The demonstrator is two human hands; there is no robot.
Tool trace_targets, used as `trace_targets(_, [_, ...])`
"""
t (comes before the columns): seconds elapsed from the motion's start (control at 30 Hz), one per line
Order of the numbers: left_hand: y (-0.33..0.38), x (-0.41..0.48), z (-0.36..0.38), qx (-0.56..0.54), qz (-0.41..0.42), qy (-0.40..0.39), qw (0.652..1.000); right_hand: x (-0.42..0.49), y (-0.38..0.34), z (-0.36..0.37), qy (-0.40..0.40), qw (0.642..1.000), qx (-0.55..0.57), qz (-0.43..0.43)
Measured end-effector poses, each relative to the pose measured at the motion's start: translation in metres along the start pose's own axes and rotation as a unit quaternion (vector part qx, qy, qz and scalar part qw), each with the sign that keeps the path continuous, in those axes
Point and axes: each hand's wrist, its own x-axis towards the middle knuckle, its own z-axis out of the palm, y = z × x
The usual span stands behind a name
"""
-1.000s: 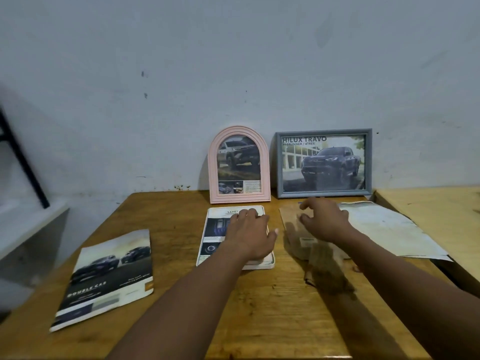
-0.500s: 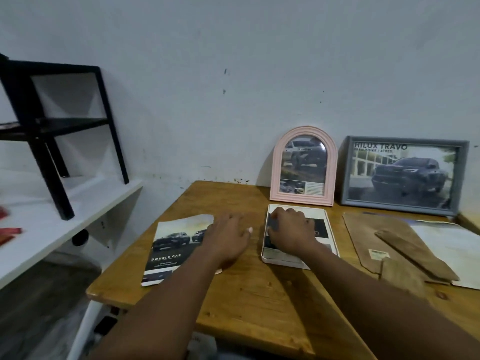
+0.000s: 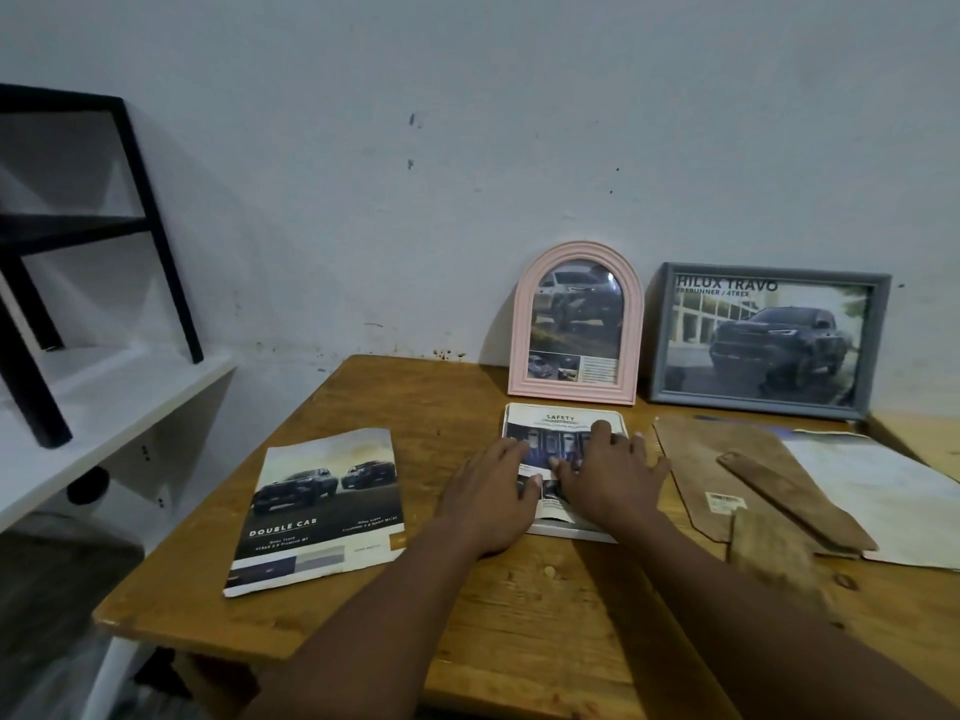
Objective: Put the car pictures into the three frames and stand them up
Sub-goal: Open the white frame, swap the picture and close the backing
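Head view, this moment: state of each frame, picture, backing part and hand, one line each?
Pink arched frame: filled, upright against wall.
Grey frame: filled, upright against wall.
White frame: flat on table, picture laid in.
Brochure: flat, unframed.
Brown backing board: off, lying flat.
Left hand: flat, pressing the white frame's picture.
Right hand: same.

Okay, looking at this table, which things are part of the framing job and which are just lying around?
Part of the job:
pink arched frame, filled, standing
grey frame, filled, standing
white frame, flat under left hand and right hand
brown backing board

Lying about:
Double Cab brochure
white paper sheet
black rack
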Motion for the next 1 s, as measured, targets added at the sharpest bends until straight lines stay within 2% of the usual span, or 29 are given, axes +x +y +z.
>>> trace_targets(0.2, [-0.002, 0.001, 0.001, 0.013, 0.006, 0.012, 1.000, 0.003, -0.002, -0.003, 0.060, 0.997, 0.043, 0.009])
trace_targets(0.4, [-0.004, 0.004, 0.002, 0.006, 0.007, 0.017, 1.000, -0.005, -0.006, -0.013, 0.127, 0.986, 0.097, -0.044])
trace_targets(0.5, [-0.005, 0.003, 0.000, -0.018, 0.021, 0.032, 0.999, -0.004, -0.004, -0.026, 0.162, 0.969, 0.158, -0.102])
trace_targets(0.63, [0.008, 0.010, -0.011, -0.009, 0.062, 0.105, 0.993, 0.006, 0.010, -0.057, 0.218, 0.932, 0.243, -0.157])
trace_targets(0.73, [0.034, 0.024, -0.014, 0.017, 0.094, 0.138, 0.986, 0.019, 0.034, -0.085, 0.240, 0.922, 0.275, -0.129])
trace_targets(0.8, [0.059, 0.033, -0.011, 0.016, 0.117, 0.133, 0.984, 0.027, 0.062, -0.103, 0.224, 0.926, 0.285, -0.102])
trace_targets(1.0, [0.160, 0.059, 0.034, 0.029, 0.210, 0.038, 0.977, 0.035, 0.189, -0.147, 0.156, 0.952, 0.263, 0.005])
